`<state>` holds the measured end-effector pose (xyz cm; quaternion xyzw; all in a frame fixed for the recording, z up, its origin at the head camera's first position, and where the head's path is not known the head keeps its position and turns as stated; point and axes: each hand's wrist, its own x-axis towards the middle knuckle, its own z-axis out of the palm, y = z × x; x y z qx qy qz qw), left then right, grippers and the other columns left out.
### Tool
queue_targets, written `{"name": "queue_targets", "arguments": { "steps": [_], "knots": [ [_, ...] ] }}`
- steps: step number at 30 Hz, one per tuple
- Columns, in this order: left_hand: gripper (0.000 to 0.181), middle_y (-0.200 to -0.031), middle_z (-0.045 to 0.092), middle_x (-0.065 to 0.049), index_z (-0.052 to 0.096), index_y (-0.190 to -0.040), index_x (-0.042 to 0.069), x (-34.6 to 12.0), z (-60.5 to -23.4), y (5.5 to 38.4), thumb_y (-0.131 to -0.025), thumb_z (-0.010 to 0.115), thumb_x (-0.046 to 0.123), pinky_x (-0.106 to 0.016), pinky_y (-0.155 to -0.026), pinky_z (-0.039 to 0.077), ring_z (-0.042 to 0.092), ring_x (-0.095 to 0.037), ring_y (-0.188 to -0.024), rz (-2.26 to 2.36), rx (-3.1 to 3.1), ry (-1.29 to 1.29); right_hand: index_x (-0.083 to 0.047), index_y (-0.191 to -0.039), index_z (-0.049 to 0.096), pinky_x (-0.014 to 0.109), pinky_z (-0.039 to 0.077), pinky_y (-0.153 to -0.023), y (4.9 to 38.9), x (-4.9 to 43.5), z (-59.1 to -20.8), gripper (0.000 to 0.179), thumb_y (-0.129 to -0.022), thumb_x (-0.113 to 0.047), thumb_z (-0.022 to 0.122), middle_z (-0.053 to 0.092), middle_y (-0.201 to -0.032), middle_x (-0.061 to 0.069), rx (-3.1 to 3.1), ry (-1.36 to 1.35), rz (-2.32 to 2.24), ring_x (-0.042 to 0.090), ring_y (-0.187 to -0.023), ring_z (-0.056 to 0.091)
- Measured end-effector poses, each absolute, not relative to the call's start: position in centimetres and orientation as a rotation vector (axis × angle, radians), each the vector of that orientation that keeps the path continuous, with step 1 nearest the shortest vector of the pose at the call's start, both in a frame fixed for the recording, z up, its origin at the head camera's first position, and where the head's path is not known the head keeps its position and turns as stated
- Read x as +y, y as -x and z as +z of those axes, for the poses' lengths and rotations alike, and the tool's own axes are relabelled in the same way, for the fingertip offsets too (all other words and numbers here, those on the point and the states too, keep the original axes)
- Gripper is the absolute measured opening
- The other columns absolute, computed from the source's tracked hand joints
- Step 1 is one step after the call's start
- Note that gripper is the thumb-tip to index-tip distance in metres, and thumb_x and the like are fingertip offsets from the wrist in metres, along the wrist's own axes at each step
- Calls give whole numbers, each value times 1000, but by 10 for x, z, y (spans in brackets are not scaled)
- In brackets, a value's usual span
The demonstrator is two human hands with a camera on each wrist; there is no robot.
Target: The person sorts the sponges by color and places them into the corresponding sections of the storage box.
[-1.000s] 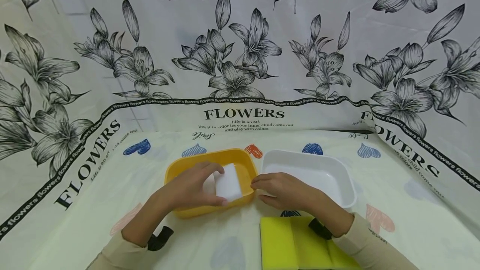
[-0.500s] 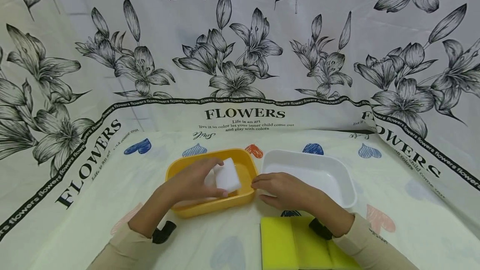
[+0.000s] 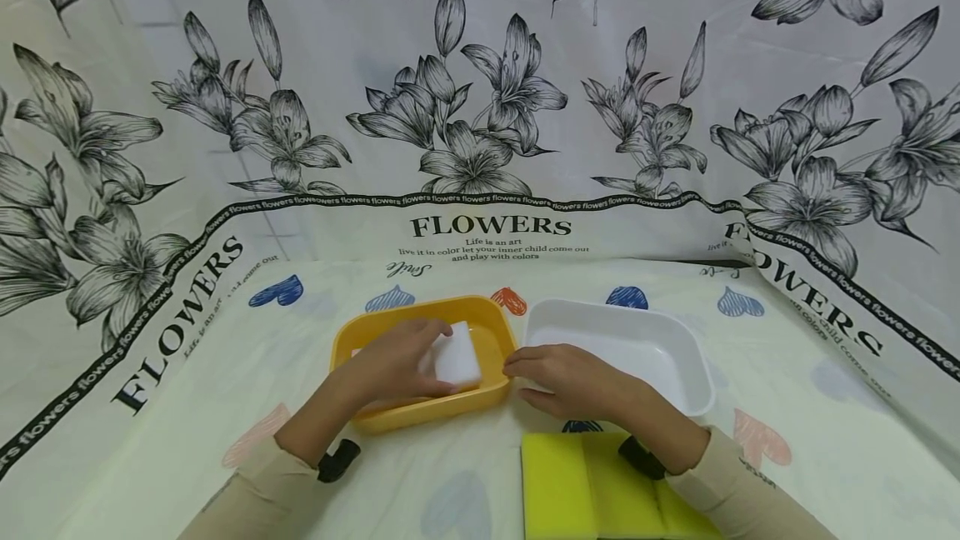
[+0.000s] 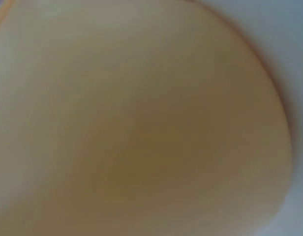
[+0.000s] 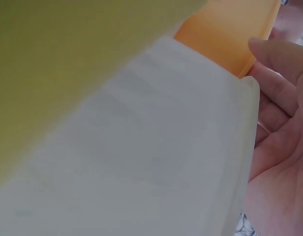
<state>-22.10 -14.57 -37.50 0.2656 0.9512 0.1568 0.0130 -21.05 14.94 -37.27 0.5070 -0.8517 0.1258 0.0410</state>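
Lower centre of frame: white sponge [image 3: 459, 358] in orange tray [image 3: 427, 412], left hand [image 3: 397, 363] pinching it.
Likely light, squishy; grip opposite edges gently. Right hand [image 3: 568, 378] at tray rim, grip unclear.

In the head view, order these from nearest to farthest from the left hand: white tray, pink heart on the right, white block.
1. White block: held by the left hand.
2. White tray: right of the orange tray.
3. Pink heart: farther right, on the cloth.
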Motion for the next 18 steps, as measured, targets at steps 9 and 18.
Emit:
{"name": "queue_targets", "arguments": {
  "steps": [9,18],
  "knots": [
    [78,-125,60,-6,54,-134,18,-143,-380,228,-75,81,62,-39,-97,51,57,-20,-107,426,2967,-825,-5,-124,69,30,51,-98,211,149,-371,33,-93,-15,73,67,-126,5,-2614,-1543,377,19,-116,64],
    [79,-119,60,-2,54,-134,16,-146,-392,229,-77,74,68,-36,-99,48,55,-18,-106,408,2964,-856,-6,-125,69,30,51,-98,209,148,-372,32,-94,-15,72,67,-127,5,-2655,-1529,397,18,-116,63]
  ]
}}
